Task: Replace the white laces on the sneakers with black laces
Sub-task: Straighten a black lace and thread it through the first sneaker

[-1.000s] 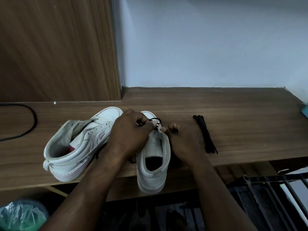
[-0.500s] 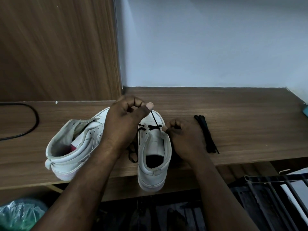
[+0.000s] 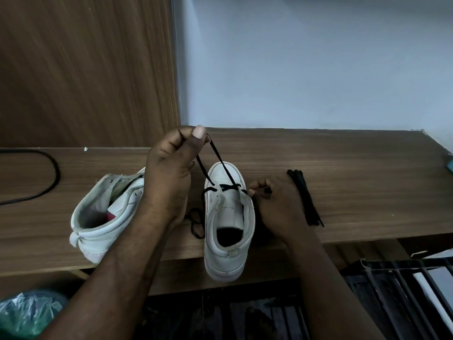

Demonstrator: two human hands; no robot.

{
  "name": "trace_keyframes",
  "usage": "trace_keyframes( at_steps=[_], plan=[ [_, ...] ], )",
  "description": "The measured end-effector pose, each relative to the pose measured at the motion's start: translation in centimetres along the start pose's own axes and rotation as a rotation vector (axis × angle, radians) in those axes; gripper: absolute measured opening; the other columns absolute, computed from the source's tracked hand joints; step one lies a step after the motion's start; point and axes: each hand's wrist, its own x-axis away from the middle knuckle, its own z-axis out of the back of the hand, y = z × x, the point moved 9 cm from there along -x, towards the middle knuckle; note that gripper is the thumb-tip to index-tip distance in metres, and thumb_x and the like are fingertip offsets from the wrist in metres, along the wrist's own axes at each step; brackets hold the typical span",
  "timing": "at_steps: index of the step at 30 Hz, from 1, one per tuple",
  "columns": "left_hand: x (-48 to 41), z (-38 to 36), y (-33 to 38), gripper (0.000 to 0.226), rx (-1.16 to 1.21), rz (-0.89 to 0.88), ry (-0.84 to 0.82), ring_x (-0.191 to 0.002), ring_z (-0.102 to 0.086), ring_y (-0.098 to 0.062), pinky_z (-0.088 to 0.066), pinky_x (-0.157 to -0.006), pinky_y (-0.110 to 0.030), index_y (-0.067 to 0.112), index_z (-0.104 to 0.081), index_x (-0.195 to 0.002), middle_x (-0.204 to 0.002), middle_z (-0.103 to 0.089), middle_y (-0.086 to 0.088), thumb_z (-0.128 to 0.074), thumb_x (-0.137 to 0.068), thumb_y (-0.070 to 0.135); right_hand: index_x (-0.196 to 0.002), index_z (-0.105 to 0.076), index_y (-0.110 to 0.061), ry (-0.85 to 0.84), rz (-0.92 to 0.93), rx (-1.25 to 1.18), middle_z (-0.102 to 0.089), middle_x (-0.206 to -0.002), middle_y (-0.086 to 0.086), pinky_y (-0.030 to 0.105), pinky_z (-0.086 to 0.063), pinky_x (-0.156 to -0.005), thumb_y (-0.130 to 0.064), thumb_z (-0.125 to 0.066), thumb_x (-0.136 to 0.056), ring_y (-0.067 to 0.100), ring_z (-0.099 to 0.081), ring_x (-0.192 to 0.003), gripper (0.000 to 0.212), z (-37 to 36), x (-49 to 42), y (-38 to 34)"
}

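The upright sneaker [image 3: 226,261] stands at the near edge of the bench [image 3: 343,168], its heel hanging over that edge. Its long axis runs near to far and its toe points at the far edge. To its left, the second sneaker [image 3: 103,217] lies on its side with its opening toward the near left and no lace showing.

The right hand [image 3: 274,207] sits against the upright sneaker's right flank at the lowest eyelets, fingers curled. I cannot tell whether it pinches a lace end or only steadies the shoe.

The black lace [image 3: 221,160] crosses those eyelets near the toe. From there two strands rise, leaning far and left, into the left hand [image 3: 171,173], which pinches them between thumb and fingers above the bench, left of the toe. A slack loop lies on the bench between the two sneakers.

The next pull probably follows those strands, away from the toe, so the left hand is better placed to take up the slack.

The spare black lace [image 3: 305,197] lies just right of the right hand, also running near to far.
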Motion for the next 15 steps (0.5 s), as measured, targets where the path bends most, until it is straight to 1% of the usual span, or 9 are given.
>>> trace_keyframes(
  at_steps=[1,2,4,6,7,9,11,13,15],
  plan=[
    [0.0,-0.2,0.2,0.017,-0.029,-0.020,-0.007,-0.076,-0.055,-0.001,-0.043,-0.073,-0.020,0.024,-0.071,-0.084,-0.078,-0.068,0.015,-0.066,-0.096,0.035,-0.093,-0.071,-0.033,-0.035,-0.007,-0.084,-0.071,-0.103,-0.011,0.037,-0.056,-0.089,-0.030,-0.072,-0.093,0.008,-0.066,-0.097,0.003,-0.4,0.1,-0.2],
    [0.0,-0.3,0.3,0.020,-0.049,-0.036,-0.015,-0.075,-0.055,-0.003,-0.044,-0.072,-0.018,0.019,-0.070,-0.085,-0.075,-0.066,0.013,-0.064,-0.095,0.036,-0.096,-0.072,-0.033,-0.060,-0.013,-0.138,-0.073,-0.101,-0.012,0.039,-0.058,-0.088,-0.031,-0.072,-0.094,0.007,-0.068,-0.096,0.003,-0.7,0.1,-0.2],
    [0.1,-0.6,0.1,0.026,-0.060,-0.037,-0.031,-0.069,-0.052,-0.007,-0.045,-0.067,-0.016,0.012,-0.070,-0.086,-0.069,-0.061,0.008,-0.062,-0.096,0.034,-0.091,-0.072,-0.031,-0.080,-0.016,-0.152,-0.075,-0.093,-0.011,0.042,-0.059,-0.087,-0.030,-0.071,-0.095,0.007,-0.070,-0.090,0.004,-0.9,0.2,-0.3],
    [0.2,-0.4,-0.2,0.027,-0.063,-0.011,-0.026,-0.064,-0.048,-0.009,-0.044,-0.062,-0.018,0.010,-0.070,-0.085,-0.064,-0.055,0.004,-0.061,-0.099,0.032,-0.084,-0.071,-0.029,-0.077,-0.015,-0.129,-0.075,-0.088,-0.010,0.042,-0.059,-0.085,-0.029,-0.070,-0.096,0.009,-0.070,-0.086,0.012,-0.9,0.3,-0.2],
    [0.1,-0.3,-0.4,0.029,-0.065,0.000,-0.016,-0.062,-0.046,-0.010,-0.043,-0.061,-0.019,0.010,-0.070,-0.085,-0.062,-0.052,0.003,-0.062,-0.099,0.034,-0.083,-0.071,-0.027,-0.077,-0.013,-0.117,-0.075,-0.087,-0.009,0.042,-0.058,-0.083,-0.027,-0.070,-0.096,0.010,-0.069,-0.085,0.014,-0.9,0.3,-0.2],
    [0.1,0.0,-0.4,0.034,-0.056,0.007,-0.003,-0.058,-0.043,-0.010,-0.042,-0.057,-0.020,0.012,-0.071,-0.081,-0.060,-0.048,0.000,-0.065,-0.093,0.043,-0.078,-0.067,-0.026,-0.063,0.007,-0.020,-0.071,-0.087,-0.007,0.039,-0.054,-0.081,-0.025,-0.067,-0.097,0.014,-0.065,-0.086,0.019,-0.7,0.1,-0.2],
    [0.0,0.1,-0.5,0.036,-0.075,0.012,0.002,-0.056,-0.041,-0.010,-0.040,-0.055,-0.019,0.013,-0.072,-0.078,-0.059,-0.049,0.001,-0.068,-0.088,0.048,-0.070,-0.056,-0.028,-0.038,0.037,0.163,-0.064,-0.089,-0.002,0.038,-0.049,-0.081,-0.024,-0.065,-0.096,0.019,-0.059,-0.088,0.028,-0.4,0.1,-0.1],
    [0.1,0.2,-1.1,0.029,-0.143,0.027,0.004,-0.056,-0.043,-0.010,-0.041,-0.055,-0.021,0.013,-0.073,-0.083,-0.062,-0.051,-0.002,-0.073,-0.089,0.041,-0.068,-0.049,-0.030,-0.036,0.012,0.261,-0.061,-0.093,0.001,0.040,-0.048,-0.085,-0.024,-0.064,-0.095,0.022,-0.057,-0.092,0.031,-0.3,0.2,0.3],
    [0.0,0.2,-1.6,0.012,-0.247,0.029,0.010,-0.061,-0.046,-0.015,-0.042,-0.062,-0.027,0.016,-0.073,-0.090,-0.069,-0.051,-0.004,-0.075,-0.093,0.027,-0.069,-0.051,-0.029,-0.036,-0.012,0.288,-0.062,-0.095,0.000,0.042,-0.050,-0.087,-0.025,-0.064,-0.094,0.022,-0.058,-0.093,0.028,-0.2,0.3,0.8]
  ],
)
